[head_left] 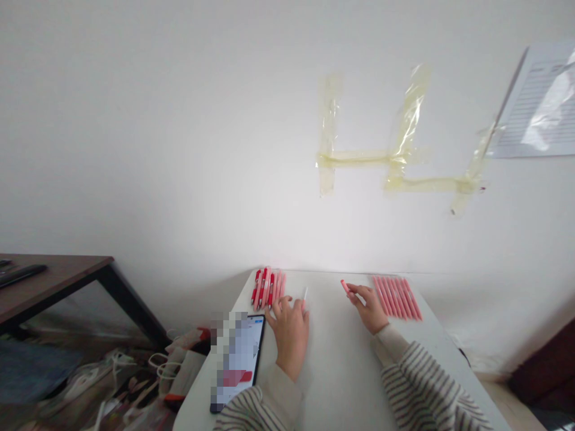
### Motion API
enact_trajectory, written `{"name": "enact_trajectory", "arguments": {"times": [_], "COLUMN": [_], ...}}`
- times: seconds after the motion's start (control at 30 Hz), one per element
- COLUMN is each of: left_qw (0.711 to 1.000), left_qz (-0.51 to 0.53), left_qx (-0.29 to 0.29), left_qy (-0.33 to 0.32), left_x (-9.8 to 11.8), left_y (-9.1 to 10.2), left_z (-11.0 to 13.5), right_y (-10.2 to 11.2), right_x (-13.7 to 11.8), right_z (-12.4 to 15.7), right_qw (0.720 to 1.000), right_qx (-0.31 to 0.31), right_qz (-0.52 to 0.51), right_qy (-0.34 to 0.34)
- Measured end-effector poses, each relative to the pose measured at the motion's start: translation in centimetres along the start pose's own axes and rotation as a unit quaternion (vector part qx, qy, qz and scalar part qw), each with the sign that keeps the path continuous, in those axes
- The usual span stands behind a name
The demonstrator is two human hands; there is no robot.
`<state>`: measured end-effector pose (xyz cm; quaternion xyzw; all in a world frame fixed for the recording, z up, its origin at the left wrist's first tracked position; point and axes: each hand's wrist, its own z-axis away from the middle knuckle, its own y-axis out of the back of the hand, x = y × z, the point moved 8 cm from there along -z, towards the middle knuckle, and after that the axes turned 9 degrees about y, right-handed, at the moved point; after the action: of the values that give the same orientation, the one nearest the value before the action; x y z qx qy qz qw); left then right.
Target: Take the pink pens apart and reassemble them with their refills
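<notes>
My left hand (291, 332) is over the left part of the small white table, its fingers bent. A pale pink pen with a white tip (305, 294) pokes out by its thumb side, its lower part hidden by the hand. My right hand (369, 308) pinches a short pink pen cap (344, 286) between thumb and fingertips, above the table. Just beyond my left fingers lies a bunch of red and pink pens (271, 288). To the right of my right hand, several pink pens (397, 297) lie side by side in a row.
A phone (259, 353) with a lit screen lies at the left edge of the white table (341, 383). The wall (202, 149) stands right behind. A brown desk (54, 281) is at far left, with shoes and bags (179, 365) on the floor below.
</notes>
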<state>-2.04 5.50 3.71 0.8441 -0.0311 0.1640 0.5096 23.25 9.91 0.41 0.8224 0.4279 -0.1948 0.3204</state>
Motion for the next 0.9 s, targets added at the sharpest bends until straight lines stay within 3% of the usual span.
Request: {"name": "enact_trajectory", "arguments": {"times": [0.13, 0.6, 0.9], "left_qw": [1.0, 1.0, 1.0], "left_qz": [-0.006, -0.016, -0.011], "left_qx": [0.002, 0.02, 0.024], "left_qy": [0.002, 0.008, 0.003], "left_x": [0.0, 0.0, 0.3], "left_y": [0.1, 0.0, 0.4], "left_z": [-0.1, -0.4, -0.4], "right_y": [-0.4, -0.1, -0.4], "right_x": [-0.4, -0.4, -1.3], "right_z": [-0.1, -0.4, -0.1], "right_qw": [0.999, 0.998, 0.998], "right_qx": [-0.026, -0.039, -0.053], "right_qz": [-0.002, -0.036, 0.003], "right_qy": [0.02, -0.021, 0.025]}}
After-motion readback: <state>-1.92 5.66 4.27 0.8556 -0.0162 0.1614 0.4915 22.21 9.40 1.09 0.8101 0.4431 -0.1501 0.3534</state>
